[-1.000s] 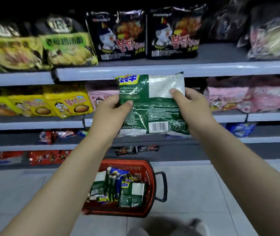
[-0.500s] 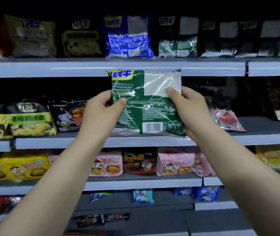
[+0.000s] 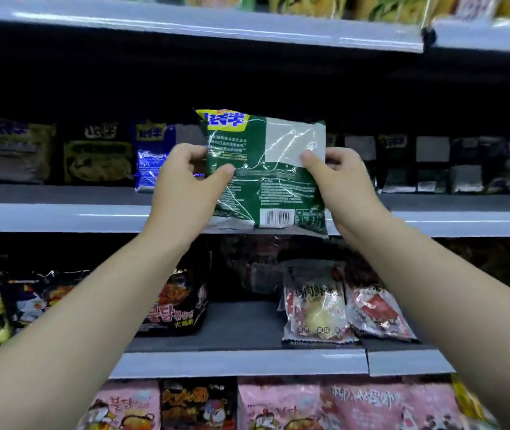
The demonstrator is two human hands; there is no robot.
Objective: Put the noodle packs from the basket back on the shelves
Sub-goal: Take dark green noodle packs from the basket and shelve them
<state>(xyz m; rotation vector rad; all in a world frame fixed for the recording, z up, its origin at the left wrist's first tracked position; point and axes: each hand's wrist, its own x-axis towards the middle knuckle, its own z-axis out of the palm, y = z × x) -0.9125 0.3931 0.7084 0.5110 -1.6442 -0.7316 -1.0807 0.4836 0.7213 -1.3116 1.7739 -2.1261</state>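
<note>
A: What were the hands doing?

B: The left hand [image 3: 185, 184] gripped the left edge of a green noodle pack [image 3: 266, 175], thumb across its face; the right hand [image 3: 340, 181] pinched the right edge, thumb on the white panel. Both were closed on it, holding it upright, back side to the camera.

A: How did the pack look?

B: Shiny and creased, with a yellow tag at the top left and a barcode near the bottom.

A: Where was it?

B: Raised in front of the grey shelf [image 3: 61, 217], its lower edge overlapping the shelf lip.

A: And around it?

B: A blue pack [image 3: 153, 156] stood just left of it, dark blurred packs [image 3: 433, 164] to the right. Below stood a black pack [image 3: 176, 308] and two red-and-clear packs [image 3: 340, 305]; pink packs [image 3: 278, 405] sat lower still.
</note>
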